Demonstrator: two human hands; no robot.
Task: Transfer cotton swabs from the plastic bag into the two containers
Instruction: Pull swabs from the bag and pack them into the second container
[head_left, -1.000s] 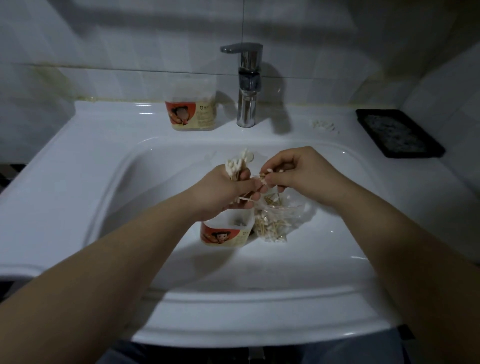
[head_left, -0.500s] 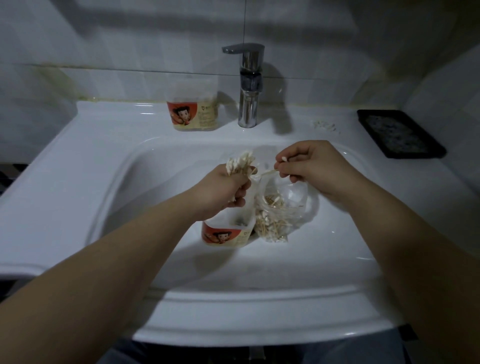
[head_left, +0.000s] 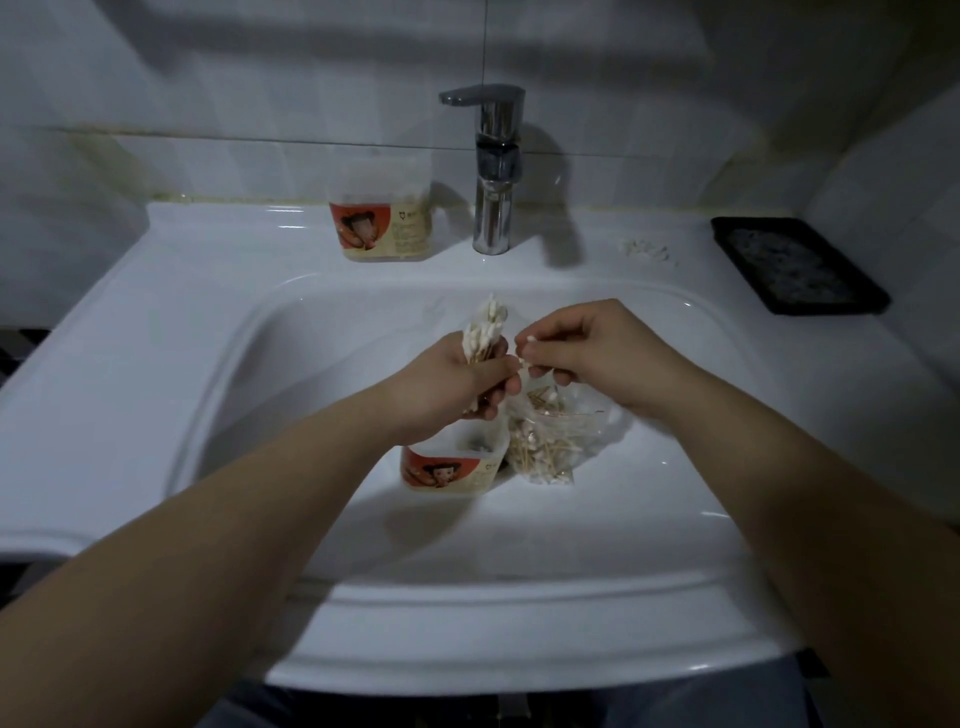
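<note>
Behind basin (head_left: 291, 467): faucet (head_left: 493, 171), container (head_left: 384, 218), black tray (head_left: 800, 265); left grip (head_left: 457, 379) clutches swab bundle (head_left: 483, 332), right grip (head_left: 587, 353) pinches swab (head_left: 531, 340).

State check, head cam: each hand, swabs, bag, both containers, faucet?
left hand: grips swab bundle, tips up
right hand: pinches single swab
plastic bag: lying in basin, swabs inside
near container: upright in basin, top open
far container: upright behind basin, beside faucet
faucet: no water running
</note>
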